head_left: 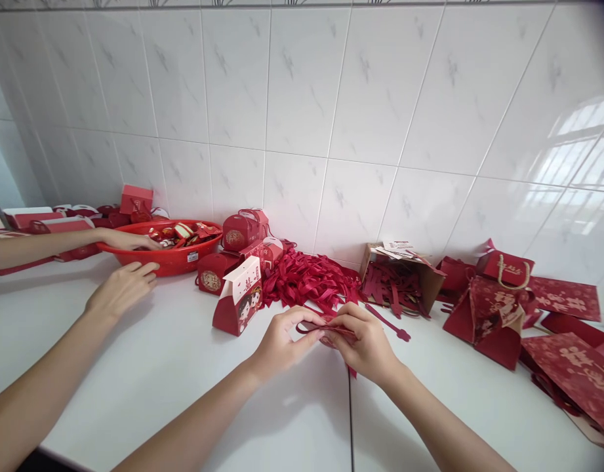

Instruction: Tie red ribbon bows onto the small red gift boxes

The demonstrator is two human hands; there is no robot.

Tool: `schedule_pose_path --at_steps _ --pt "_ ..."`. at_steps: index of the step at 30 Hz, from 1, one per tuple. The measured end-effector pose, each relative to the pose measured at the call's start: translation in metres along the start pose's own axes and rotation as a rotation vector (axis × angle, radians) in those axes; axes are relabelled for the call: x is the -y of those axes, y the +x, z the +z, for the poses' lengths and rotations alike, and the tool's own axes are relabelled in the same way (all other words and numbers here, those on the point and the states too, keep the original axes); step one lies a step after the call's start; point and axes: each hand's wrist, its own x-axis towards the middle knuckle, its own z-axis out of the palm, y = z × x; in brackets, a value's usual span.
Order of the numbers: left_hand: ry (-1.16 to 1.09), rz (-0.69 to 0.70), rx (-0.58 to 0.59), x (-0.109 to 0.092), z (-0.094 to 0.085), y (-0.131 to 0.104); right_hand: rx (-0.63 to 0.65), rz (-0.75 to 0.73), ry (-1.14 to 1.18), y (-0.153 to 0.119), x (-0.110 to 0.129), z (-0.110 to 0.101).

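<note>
My left hand (282, 341) and my right hand (368, 341) meet above the white table, fingertips pinched together on a dark red ribbon (304, 328). A loop of it bulges at the left fingertips, and a loose red end hangs below the right hand. A flat red piece shows between the hands, partly covered by my fingers, so I cannot make it out fully. Just behind them lies a heap of red ribbons (314, 278). To the left stands an upright gift box (237, 298) with a cartoon couple on it. A red strip (389, 322) lies right of my hands.
At the left, a co-worker's hand (124, 285) is near a red basin (181, 261) of wrapped sweets; the other reaches inside. Several red boxes (240, 231) stand behind. A cardboard box (429, 285) holds red strips. Red gift bags (498, 314) lie at right, before a tiled wall.
</note>
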Motion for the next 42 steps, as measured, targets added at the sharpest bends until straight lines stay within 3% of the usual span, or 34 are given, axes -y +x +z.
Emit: schedule_pose_path --at_steps 4,7,9,12,16,18,20,22,25,28,31,33,38,42 --pt "0.086 0.077 -0.005 0.002 0.000 -0.002 -0.023 0.031 -0.013 0.002 -0.002 0.003" --pt "0.206 0.146 -0.045 0.006 0.003 -0.005 -0.141 0.194 -0.103 0.010 -0.015 -0.011" --pt "0.240 0.145 -0.062 0.010 0.007 -0.007 -0.259 0.364 -0.197 0.016 -0.032 -0.036" --pt "0.255 0.115 -0.080 0.016 0.013 -0.009 -0.418 0.660 -0.290 0.015 -0.066 -0.096" --pt "0.273 0.063 -0.112 0.021 0.018 -0.010 -0.691 0.991 -0.493 -0.009 -0.102 -0.177" --pt "0.262 0.049 -0.103 0.024 0.021 -0.009 -0.913 1.062 -0.606 -0.022 -0.107 -0.201" --pt "0.248 0.045 -0.091 0.027 0.023 -0.009 -1.098 0.987 -0.675 -0.028 -0.105 -0.210" --pt "0.246 0.049 -0.068 0.032 0.025 -0.008 -1.121 0.841 -0.668 -0.026 -0.104 -0.206" --pt "0.267 0.051 -0.010 0.039 0.028 -0.007 -0.884 0.730 -0.548 -0.015 -0.117 -0.178" --pt "0.323 0.051 0.044 0.045 0.030 -0.007 -0.617 0.805 -0.472 -0.016 -0.150 -0.133" --pt "0.382 0.057 0.085 0.053 0.030 -0.006 -0.453 0.961 -0.528 -0.037 -0.182 -0.089" --pt "0.406 0.048 0.106 0.058 0.031 -0.005 -0.363 1.073 -0.575 -0.054 -0.197 -0.070" --pt "0.435 0.015 0.151 0.068 0.033 -0.001 -0.198 1.280 -0.636 -0.076 -0.219 -0.066" --pt "0.430 -0.008 0.182 0.068 0.034 -0.002 -0.189 1.321 -0.614 -0.079 -0.224 -0.073"
